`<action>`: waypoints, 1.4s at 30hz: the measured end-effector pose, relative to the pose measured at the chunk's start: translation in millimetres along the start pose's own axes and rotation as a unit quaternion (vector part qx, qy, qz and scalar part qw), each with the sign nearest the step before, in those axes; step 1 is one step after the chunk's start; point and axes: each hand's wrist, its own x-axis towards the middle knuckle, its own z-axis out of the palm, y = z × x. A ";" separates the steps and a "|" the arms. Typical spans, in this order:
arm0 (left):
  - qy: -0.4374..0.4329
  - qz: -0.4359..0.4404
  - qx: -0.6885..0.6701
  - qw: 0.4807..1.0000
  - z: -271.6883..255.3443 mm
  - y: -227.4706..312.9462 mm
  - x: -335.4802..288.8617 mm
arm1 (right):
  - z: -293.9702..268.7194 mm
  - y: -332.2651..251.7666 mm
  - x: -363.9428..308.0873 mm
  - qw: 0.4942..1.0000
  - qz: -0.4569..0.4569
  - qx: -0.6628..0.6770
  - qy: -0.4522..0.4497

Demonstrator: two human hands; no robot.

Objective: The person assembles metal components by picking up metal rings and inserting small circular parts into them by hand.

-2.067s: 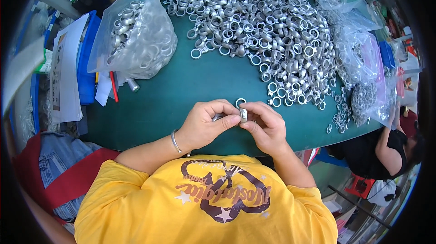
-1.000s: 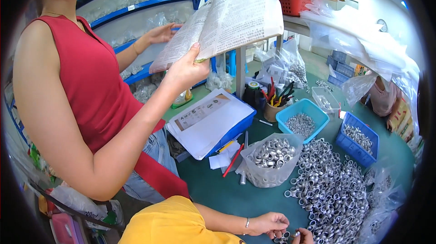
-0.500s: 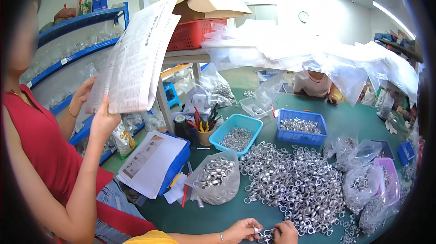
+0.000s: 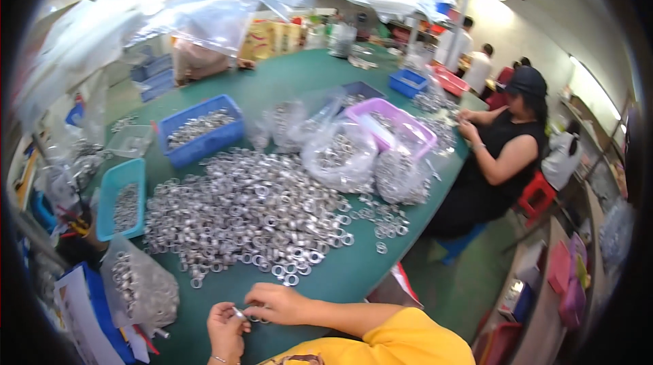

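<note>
We wear a yellow short-sleeved shirt (image 4: 388, 341) with dark red print on its front, and a thin bracelet (image 4: 219, 359) on our left wrist.

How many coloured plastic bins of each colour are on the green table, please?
Blue bins: 3 (one partly hidden behind clear bags)
Turquoise bin: 1
Purple bin: 1
Red bin: 1
Total: 6

View swung right, paper-holding person gone, seated co-worker (image 4: 507, 141) now seen, hands (image 4: 252, 314) at bottom edge.
</note>
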 end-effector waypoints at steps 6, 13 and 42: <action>0.001 0.022 -0.016 1.000 11.9 -12.5 1.6 | 4.1 5.2 -13.7 0.999 -0.013 0.029 0.014; -0.020 -0.014 0.020 1.000 27.1 8.4 -0.2 | 0.2 5.3 -10.4 0.968 0.096 0.232 0.000; -0.110 -0.092 -0.075 0.987 11.1 6.7 -14.2 | 3.2 -2.1 -14.7 0.996 -0.082 0.022 0.029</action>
